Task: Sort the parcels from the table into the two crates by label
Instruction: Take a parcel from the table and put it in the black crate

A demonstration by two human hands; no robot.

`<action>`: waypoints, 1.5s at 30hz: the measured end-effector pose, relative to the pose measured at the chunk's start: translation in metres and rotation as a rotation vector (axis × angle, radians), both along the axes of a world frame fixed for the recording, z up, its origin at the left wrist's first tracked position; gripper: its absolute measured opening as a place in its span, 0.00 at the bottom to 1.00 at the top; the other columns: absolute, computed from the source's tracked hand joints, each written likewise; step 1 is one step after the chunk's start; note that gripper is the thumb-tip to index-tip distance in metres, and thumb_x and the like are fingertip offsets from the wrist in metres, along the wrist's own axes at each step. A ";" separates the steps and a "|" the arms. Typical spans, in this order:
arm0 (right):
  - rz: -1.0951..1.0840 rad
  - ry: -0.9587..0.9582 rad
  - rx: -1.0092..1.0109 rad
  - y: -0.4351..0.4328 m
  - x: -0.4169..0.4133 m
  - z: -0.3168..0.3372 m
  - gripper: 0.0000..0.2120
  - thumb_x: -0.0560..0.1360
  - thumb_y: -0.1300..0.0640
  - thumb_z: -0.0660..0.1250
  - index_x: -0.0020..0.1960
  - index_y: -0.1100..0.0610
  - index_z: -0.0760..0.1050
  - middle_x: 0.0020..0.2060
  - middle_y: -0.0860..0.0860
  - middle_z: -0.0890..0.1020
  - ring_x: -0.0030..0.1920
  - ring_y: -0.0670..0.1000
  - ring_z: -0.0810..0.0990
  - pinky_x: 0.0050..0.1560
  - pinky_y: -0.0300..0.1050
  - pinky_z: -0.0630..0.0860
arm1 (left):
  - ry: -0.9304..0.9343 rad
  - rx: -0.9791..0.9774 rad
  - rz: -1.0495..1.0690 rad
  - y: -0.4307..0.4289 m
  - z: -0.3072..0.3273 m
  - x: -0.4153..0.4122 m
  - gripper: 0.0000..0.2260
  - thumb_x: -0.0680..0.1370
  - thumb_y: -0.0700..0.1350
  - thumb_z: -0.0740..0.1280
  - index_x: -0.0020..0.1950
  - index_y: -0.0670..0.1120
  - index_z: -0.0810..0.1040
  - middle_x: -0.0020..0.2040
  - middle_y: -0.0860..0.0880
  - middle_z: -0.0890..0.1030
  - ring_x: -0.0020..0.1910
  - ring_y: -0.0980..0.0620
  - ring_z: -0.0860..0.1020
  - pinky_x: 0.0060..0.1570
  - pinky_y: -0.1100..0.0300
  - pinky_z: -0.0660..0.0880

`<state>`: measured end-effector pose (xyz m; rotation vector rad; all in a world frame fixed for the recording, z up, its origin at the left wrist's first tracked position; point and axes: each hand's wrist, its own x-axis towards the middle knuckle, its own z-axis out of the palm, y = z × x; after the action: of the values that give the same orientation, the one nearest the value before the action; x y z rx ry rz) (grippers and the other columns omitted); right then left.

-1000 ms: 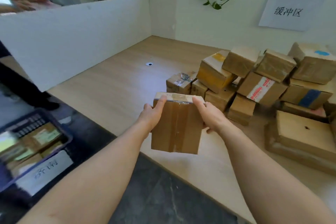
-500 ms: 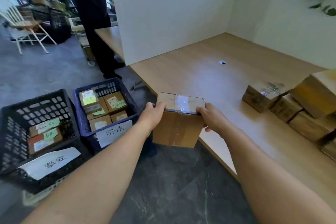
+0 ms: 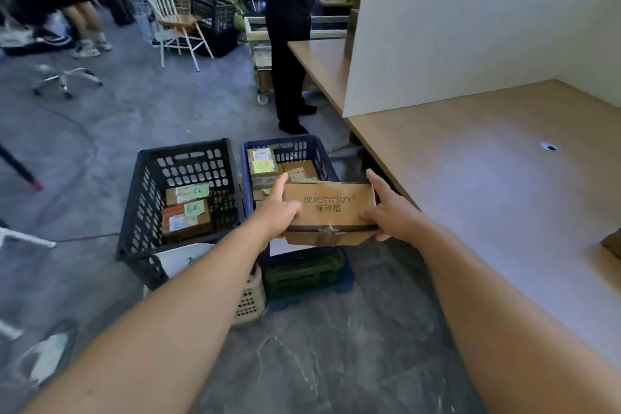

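I hold a brown cardboard parcel (image 3: 327,208) printed "BEAUTYCOZY" in both hands, above the near part of the blue crate (image 3: 316,149). My left hand (image 3: 277,212) grips its left end, index finger stretched along the edge. My right hand (image 3: 391,210) grips its right end. The blue crate holds several parcels with yellow and white labels. Left of it stands the black crate (image 3: 148,191) with a few labelled parcels inside. Both crates sit on the floor beside the wooden table (image 3: 487,185). A white paper sign on the black crate's front is partly hidden by my left arm.
A white partition board (image 3: 470,40) stands on the table. A person in dark clothes (image 3: 290,27) stands at the table's far end, just behind the crates. A white chair (image 3: 174,15), stacked dark crates and an office-chair base (image 3: 64,77) are farther back.
I have turned left from the parcel pile toward the crates. The parcel has moved off the table edge to above the blue crate and has been tipped so its printed face shows.
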<state>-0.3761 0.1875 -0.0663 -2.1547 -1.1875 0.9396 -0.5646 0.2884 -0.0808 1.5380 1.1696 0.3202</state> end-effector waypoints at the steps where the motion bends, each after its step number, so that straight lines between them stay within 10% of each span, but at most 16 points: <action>1: 0.030 -0.010 -0.007 0.012 -0.006 -0.001 0.34 0.79 0.58 0.63 0.77 0.41 0.49 0.50 0.46 0.73 0.46 0.49 0.79 0.45 0.50 0.83 | 0.013 0.018 0.021 0.006 0.001 -0.008 0.33 0.78 0.39 0.60 0.78 0.58 0.51 0.65 0.45 0.72 0.55 0.46 0.74 0.48 0.53 0.75; 15: 0.223 -0.002 0.022 0.191 -0.076 -0.029 0.07 0.77 0.48 0.66 0.49 0.50 0.70 0.53 0.48 0.78 0.48 0.50 0.79 0.51 0.53 0.81 | 0.156 0.102 0.391 0.132 -0.022 -0.093 0.13 0.78 0.48 0.67 0.58 0.45 0.67 0.55 0.48 0.76 0.50 0.51 0.73 0.49 0.52 0.74; 24: 0.399 -0.021 -0.011 0.322 -0.085 -0.036 0.35 0.76 0.63 0.67 0.76 0.45 0.56 0.50 0.48 0.77 0.40 0.45 0.76 0.34 0.37 0.73 | 0.196 0.104 0.323 0.249 -0.019 -0.100 0.36 0.77 0.42 0.70 0.78 0.53 0.52 0.74 0.49 0.69 0.69 0.48 0.70 0.58 0.55 0.69; 37: 0.428 -0.148 -0.108 0.425 -0.168 -0.123 0.38 0.76 0.61 0.67 0.77 0.41 0.52 0.62 0.56 0.72 0.53 0.55 0.78 0.51 0.50 0.80 | 0.339 0.098 0.198 0.342 -0.102 -0.185 0.39 0.76 0.42 0.71 0.79 0.55 0.50 0.72 0.49 0.71 0.68 0.47 0.72 0.63 0.51 0.72; 45: 0.482 -0.075 -0.335 0.423 -0.219 -0.230 0.30 0.78 0.61 0.63 0.76 0.43 0.59 0.63 0.56 0.71 0.48 0.52 0.78 0.45 0.38 0.74 | 0.531 -0.137 0.008 0.348 -0.200 -0.234 0.36 0.77 0.42 0.69 0.79 0.55 0.53 0.69 0.50 0.73 0.60 0.49 0.74 0.57 0.54 0.74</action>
<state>-0.5949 0.6106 -0.2964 -2.2086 -1.7394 1.3495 -0.7991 0.6361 -0.2809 1.5410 1.5708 -0.1768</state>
